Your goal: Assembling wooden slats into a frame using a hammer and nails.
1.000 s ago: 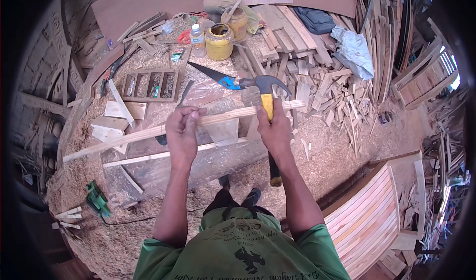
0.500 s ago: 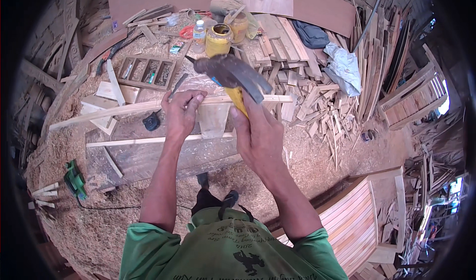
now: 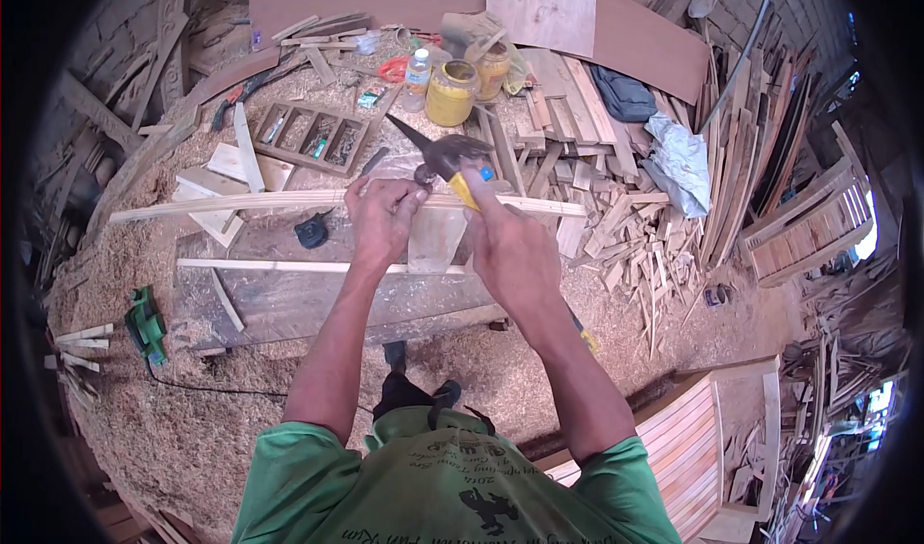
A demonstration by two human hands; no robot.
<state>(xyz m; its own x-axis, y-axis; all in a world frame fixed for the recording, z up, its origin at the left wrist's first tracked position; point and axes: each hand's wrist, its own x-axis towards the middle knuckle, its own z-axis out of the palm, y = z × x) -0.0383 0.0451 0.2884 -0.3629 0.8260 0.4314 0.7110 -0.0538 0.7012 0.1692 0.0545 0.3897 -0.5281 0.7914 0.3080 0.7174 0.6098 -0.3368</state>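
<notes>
My right hand [image 3: 520,255] is wrapped round the yellow handle of a claw hammer [image 3: 448,154]. The hammer's dark head is low over the long pale wooden strip [image 3: 212,203], close beside my left fingertips. My left hand [image 3: 380,221] rests at that strip with thumb and fingers pinched together; whatever they hold, if anything, is too small to make out. Nearer to me, a second thin strip [image 3: 255,265] lies roughly parallel. A short flat board [image 3: 435,241] spans the gap between the two strips. Beneath them is a worn wooden work board [image 3: 385,308].
A black tape measure [image 3: 312,230] lies left of my left hand. Beyond stand a compartmented wooden tray [image 3: 337,167], a bottle [image 3: 416,82] and a yellow jar [image 3: 451,96]. Offcuts [image 3: 626,226] are heaped at right. A green power tool [image 3: 145,327] sits on shavings at left.
The hammer has come down and swung round, its head now near my left fingertips. My left hand stays at the strip. The whole view has shifted slightly.
</notes>
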